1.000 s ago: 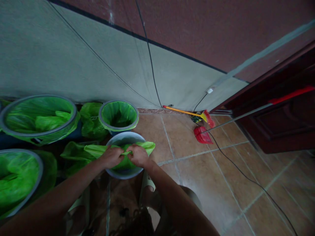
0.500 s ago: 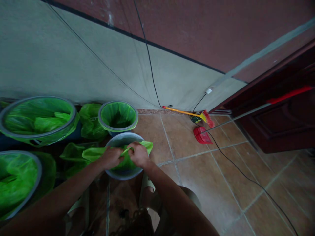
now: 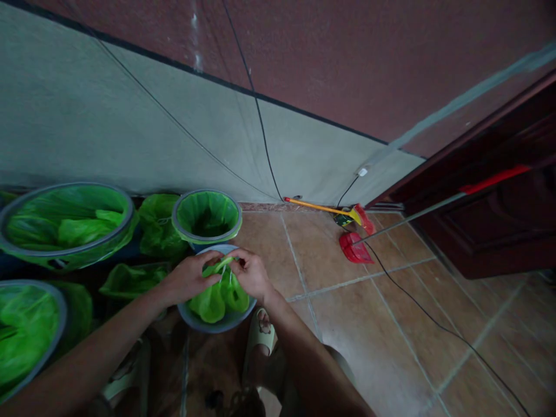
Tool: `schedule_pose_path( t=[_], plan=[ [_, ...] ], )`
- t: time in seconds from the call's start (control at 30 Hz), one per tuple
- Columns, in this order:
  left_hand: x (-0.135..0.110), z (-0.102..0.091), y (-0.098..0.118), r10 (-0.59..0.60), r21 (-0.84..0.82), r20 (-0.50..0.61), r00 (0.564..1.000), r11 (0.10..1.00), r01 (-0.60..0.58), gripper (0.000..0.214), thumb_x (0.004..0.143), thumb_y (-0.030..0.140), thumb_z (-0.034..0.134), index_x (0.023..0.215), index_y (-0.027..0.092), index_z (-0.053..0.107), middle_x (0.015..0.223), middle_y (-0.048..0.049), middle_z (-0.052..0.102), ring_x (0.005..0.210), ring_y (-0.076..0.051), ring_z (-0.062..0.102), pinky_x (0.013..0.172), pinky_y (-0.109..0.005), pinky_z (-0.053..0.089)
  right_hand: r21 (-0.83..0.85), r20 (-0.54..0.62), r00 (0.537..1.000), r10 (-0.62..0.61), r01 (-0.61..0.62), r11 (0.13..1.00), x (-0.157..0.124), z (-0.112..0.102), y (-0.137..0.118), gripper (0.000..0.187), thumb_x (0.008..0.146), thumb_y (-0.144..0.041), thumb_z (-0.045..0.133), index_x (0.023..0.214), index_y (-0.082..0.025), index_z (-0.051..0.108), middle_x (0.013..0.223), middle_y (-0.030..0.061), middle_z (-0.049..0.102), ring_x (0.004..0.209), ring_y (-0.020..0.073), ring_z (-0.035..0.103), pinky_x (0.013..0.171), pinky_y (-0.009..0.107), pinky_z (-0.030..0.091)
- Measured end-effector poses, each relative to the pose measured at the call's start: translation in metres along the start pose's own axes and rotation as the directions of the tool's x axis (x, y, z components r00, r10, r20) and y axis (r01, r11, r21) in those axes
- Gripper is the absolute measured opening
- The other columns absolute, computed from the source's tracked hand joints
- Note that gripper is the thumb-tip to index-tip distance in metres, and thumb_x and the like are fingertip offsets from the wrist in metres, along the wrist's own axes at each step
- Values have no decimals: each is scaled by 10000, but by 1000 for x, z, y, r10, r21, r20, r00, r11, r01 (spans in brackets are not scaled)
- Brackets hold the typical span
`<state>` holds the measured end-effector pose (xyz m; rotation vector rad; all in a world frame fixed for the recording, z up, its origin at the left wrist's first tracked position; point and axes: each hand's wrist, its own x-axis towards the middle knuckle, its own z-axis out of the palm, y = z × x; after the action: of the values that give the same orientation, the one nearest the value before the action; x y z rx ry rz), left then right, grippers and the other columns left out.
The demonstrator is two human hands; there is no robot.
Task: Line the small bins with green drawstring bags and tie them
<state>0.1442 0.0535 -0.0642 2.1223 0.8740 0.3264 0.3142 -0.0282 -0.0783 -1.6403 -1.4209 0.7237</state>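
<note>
Green bag: at mouth of grey bin. L hand & R hand both pinch its bunched neck. Prob. v. light, soft, slippery; thin film may tear, so best hold = gathered neck.

A bag hung at the mouth of a bucket, lower centre of the frame, with a lined bin just behind. Two more bins stood far left; right of centre, I saw a dustpan left of the door.
</note>
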Motion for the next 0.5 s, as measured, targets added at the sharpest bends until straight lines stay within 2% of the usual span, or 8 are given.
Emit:
schedule_pose_path(
  t=[0.13,0.33,0.4,0.5],
  plan=[
    [0,9,3,24,-21,7,1000,999,-24,304,814,408,520,1013,218,650,1032,-35,744,956,-205,680,884,-295,484,-28,28,1000,-11,12,1000,-1,3,0,214,873,-169,534,949,-220,727,866,-12,684,728,128,604,728,233,489],
    [1,19,-1,-5,-37,-54,999,999,3,268,802,285,475,976,227,670,895,-11,742,846,-189,672,807,-276,483,-207,57,997,-46,57,977,-3,4,-5,248,878,-113,514,961,-211,726,963,23,714,920,156,649,901,271,479],
    [2,18,-3,-25,-63,-57,998,998,21,281,786,262,466,958,226,684,861,-3,739,795,-180,663,775,-269,479,-265,53,998,-27,40,963,-3,4,-5,227,886,-134,527,978,-206,722,984,33,714,945,166,653,915,278,480],
    [5,16,-9,-82,-128,-40,996,989,76,271,782,310,471,886,211,701,787,-5,721,742,-184,642,714,-271,474,-352,-30,998,47,-54,935,-4,5,-6,244,876,-221,600,1101,-199,691,1107,61,699,972,184,660,912,295,495]
  ],
)
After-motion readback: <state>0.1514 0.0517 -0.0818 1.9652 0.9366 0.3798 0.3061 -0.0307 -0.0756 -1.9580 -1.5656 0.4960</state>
